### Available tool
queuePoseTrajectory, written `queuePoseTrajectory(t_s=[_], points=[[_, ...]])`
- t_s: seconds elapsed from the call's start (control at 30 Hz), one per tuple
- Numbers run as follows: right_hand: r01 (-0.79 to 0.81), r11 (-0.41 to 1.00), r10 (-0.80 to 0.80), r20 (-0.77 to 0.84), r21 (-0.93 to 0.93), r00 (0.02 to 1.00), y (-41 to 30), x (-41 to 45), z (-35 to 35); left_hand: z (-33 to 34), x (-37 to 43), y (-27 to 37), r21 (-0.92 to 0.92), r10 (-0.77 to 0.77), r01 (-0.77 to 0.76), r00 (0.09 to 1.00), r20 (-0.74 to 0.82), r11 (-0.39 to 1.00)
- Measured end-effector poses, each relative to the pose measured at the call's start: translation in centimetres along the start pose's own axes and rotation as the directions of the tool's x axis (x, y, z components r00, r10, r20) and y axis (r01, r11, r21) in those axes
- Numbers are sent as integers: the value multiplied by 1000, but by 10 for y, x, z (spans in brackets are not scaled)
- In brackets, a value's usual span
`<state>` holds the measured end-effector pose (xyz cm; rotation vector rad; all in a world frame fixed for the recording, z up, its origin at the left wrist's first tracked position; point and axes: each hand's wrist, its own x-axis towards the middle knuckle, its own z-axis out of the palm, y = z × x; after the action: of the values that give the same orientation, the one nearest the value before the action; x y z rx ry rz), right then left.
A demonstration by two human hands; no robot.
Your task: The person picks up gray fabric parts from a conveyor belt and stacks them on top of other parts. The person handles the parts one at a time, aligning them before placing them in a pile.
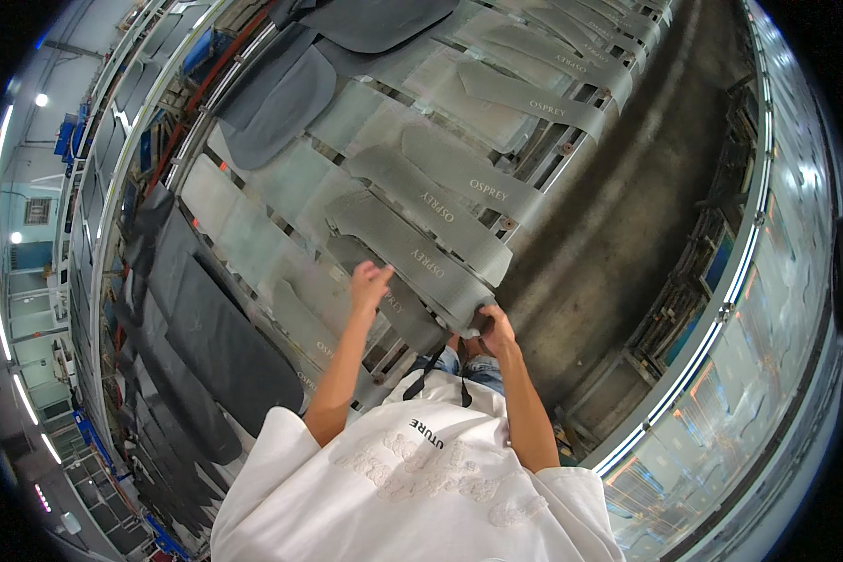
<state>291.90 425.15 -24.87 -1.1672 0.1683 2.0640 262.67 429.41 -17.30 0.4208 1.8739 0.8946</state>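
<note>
A long grey sheet-material panel (421,256) with printed brand lettering lies in front of me, its near end overhanging the table edge. My right hand (497,331) grips that near end at the corner. Above the panel's left edge is my left hand (371,286), blurred, fingers apart, nothing visible in it; whether it touches the panel is unclear. Beneath and left of this panel, a second lettered grey panel (411,316) is partly covered. Another lettered panel (439,204) lies along the right side.
Glass-like plates (267,232) rest across the long slatted table, with more lettered strips further up. Dark grey sheets (211,337) overlap on the left, and others (281,105) lie at the far left side. A concrete aisle (604,232) separates this table from another metal-railed table (737,337).
</note>
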Motion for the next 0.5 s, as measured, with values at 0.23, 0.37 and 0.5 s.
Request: queuePoseTrajectory(t_s=[0.23,0.37,0.5], points=[[144,963,-142,27,-226,990,-22,-33,30,32,-52,-43,-104,-70,76,996,55,992],[355,717,-353,126,-599,927,-34,-85,55,36,-45,-45,-41,-75,79,992,97,996],[488,208,-507,333,-848,795,-38,-130,113,34,-38,-26,-55,-262,275,950,171,960]])
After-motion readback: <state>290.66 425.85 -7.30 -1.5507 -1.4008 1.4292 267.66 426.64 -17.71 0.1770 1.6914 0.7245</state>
